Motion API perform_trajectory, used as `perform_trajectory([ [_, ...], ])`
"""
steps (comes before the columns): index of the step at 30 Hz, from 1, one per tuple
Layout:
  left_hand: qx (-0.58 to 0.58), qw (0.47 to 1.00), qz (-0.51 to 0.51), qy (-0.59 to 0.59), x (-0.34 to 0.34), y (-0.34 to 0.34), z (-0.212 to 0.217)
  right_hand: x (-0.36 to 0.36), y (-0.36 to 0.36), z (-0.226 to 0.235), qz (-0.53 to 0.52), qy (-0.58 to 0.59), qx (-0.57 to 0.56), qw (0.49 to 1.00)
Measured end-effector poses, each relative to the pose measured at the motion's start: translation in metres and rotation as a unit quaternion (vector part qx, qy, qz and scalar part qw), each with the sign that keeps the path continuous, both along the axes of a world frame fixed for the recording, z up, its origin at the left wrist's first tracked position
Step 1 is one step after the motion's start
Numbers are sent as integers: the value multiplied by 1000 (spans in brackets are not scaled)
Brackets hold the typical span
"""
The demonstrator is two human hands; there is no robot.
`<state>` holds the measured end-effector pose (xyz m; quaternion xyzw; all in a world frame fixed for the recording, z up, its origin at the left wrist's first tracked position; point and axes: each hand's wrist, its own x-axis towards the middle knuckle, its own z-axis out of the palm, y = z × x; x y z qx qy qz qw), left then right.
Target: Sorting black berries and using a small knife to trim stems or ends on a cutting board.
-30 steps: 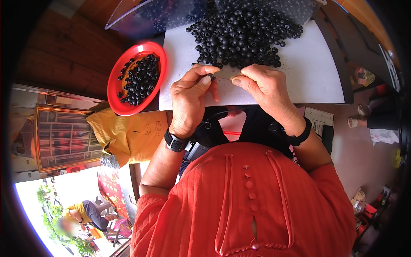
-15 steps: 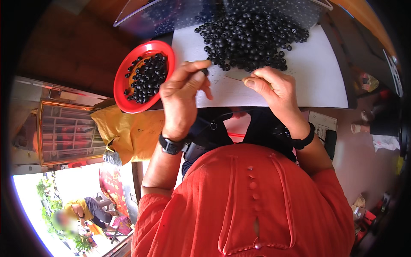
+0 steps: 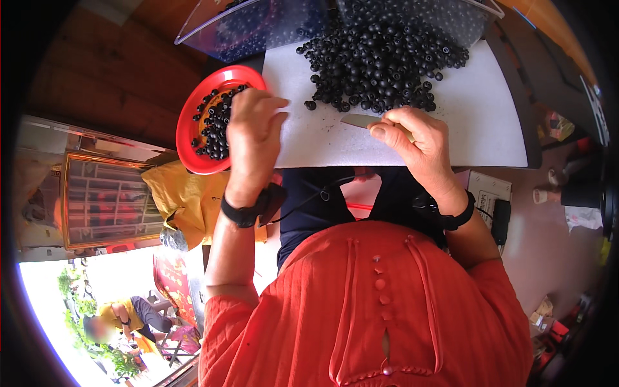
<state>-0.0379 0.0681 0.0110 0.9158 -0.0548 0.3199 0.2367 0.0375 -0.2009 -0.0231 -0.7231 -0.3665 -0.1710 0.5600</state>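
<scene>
My left hand (image 3: 255, 129) hovers over the right side of a red plate (image 3: 187, 129). Its thumb and index finger are apart with nothing visible between them; its other fingers are partly hidden. Round black beads (image 3: 216, 126), some showing holes, lie on the plate. In front of the big heap of black beads (image 3: 380, 61), my right hand (image 3: 416, 135) is closed round a small knife, its blade (image 3: 360, 120) pointing left above the white board (image 3: 322, 148). One loose bead (image 3: 310, 105) rests at the heap's left front edge.
Clear plastic bins (image 3: 255, 29) stand behind the board, with beads in them. A yellow bag (image 3: 184, 200) hangs below the plate, near a framed grid panel (image 3: 113, 200). Outside at lower left, a person in a yellow top (image 3: 119, 316) sits bent over.
My left hand has moved left from the board to the plate; the black bead it pinched no longer shows in its fingers. The right hand stays nearly in place, with more knife blade visible.
</scene>
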Motion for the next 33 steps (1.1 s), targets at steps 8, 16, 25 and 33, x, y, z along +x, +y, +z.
perform_trajectory([
  [8,94,994,0,57,30,-22,-12,0,1,1,4,-10,1,1000],
  [16,122,991,-19,44,13,-50,-14,2,0,0,-7,-4,-1,1000],
  [25,-383,902,-98,172,1,-52,-7,0,2,9,-48,67,-54,995],
  [33,-621,742,-199,157,-2,-61,-17,0,4,8,-44,55,-56,996],
])
